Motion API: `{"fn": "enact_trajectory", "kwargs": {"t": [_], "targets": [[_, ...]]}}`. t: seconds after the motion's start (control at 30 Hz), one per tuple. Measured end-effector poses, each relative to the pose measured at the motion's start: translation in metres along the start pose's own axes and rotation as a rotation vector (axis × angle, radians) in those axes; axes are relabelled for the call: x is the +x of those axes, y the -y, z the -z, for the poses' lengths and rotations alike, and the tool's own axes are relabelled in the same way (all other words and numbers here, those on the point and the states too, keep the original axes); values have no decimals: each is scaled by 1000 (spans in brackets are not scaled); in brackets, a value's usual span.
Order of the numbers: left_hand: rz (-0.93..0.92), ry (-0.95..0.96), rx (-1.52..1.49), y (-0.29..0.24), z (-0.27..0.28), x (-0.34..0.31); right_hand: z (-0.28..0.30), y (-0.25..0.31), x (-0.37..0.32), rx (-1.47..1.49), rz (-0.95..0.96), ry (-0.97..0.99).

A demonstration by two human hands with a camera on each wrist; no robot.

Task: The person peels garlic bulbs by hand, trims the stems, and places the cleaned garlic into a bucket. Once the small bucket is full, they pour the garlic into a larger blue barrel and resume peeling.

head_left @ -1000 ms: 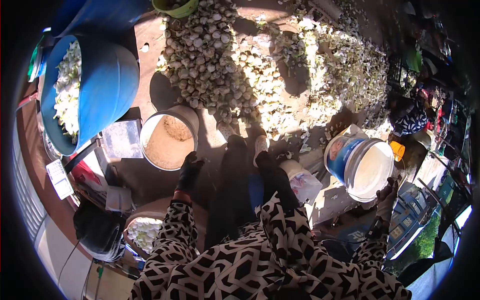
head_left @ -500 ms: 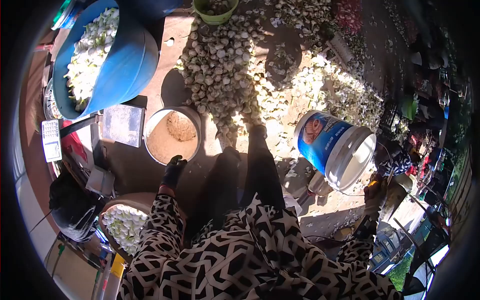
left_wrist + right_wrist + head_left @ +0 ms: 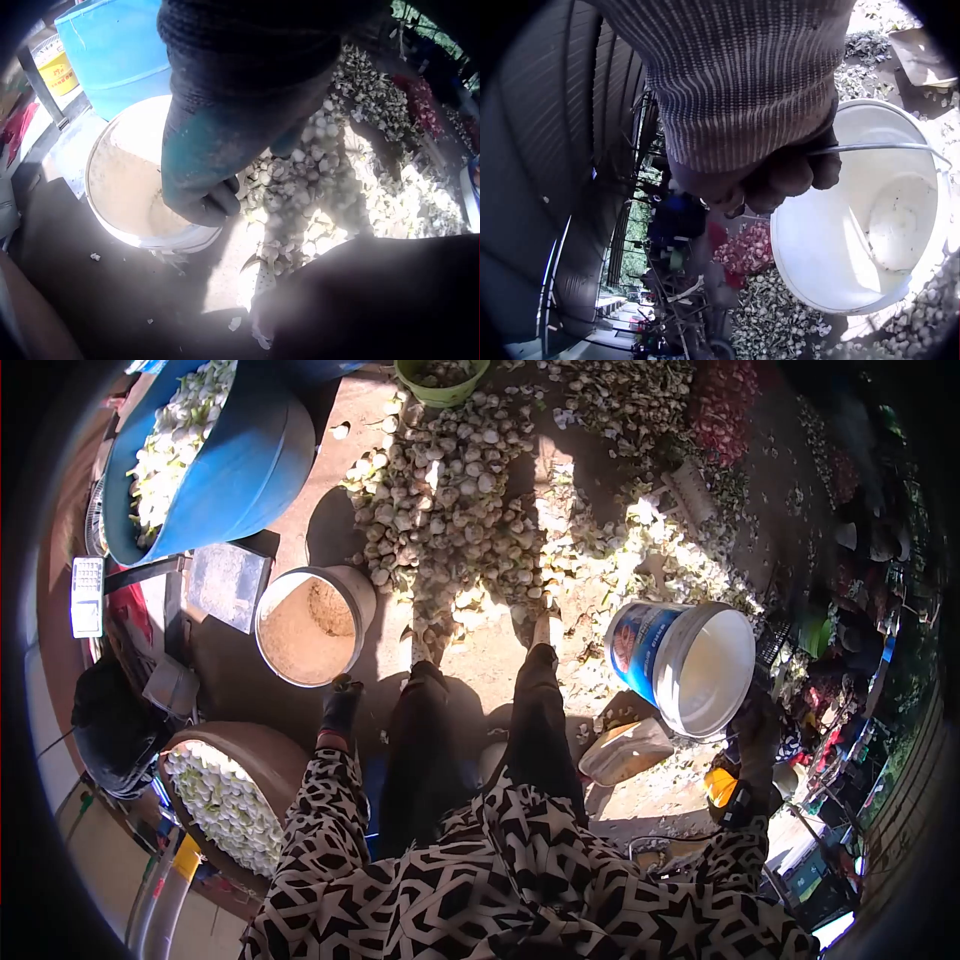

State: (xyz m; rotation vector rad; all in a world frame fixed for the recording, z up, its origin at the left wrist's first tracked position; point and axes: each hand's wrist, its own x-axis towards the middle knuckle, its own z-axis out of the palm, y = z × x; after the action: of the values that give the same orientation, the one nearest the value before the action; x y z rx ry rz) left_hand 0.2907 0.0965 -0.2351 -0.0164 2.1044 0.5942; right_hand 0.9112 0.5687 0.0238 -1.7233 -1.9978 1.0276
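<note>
My left hand [image 3: 342,705], in a dark glove with teal on it in the left wrist view [image 3: 206,157], hangs loosely curled beside the near rim of a white bucket [image 3: 361,600] and holds nothing. That bucket stands with some brown residue inside. On the right, the fingers of my right hand [image 3: 755,730] curl round the wire handle [image 3: 885,146] of a blue-and-white bucket [image 3: 672,660]. This bucket is tilted, its mouth facing right, and its white inside [image 3: 825,232] shows some specks at the bottom.
White bulbs [image 3: 460,490] and peelings [image 3: 640,550] cover the ground ahead. A blue tub [image 3: 245,470] of white pieces, a scale [image 3: 228,585] and a round container [image 3: 235,735] of white bulbs are at left. A green basin [image 3: 440,395] stands ahead; a pale block-like object [image 3: 628,752] lies at right.
The blue-and-white bucket has swung left in the head view, with my right hand on its handle. My left hand has dropped slightly away from the other bucket. The legs have shifted.
</note>
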Motion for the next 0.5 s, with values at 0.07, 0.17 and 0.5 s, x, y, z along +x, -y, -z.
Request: {"fn": "enact_trajectory", "kwargs": {"t": [0.07, 0.17, 0.5], "targets": [[38, -30, -153, 7, -16, -10, -49, 53, 42, 745, -638, -127], [11, -123, -409, 23, -50, -26, -100, 6, 94, 811, -739, 226], [52, -585, 671, -61, -82, -27, -207, 16, 103, 155, -356, 864]]}}
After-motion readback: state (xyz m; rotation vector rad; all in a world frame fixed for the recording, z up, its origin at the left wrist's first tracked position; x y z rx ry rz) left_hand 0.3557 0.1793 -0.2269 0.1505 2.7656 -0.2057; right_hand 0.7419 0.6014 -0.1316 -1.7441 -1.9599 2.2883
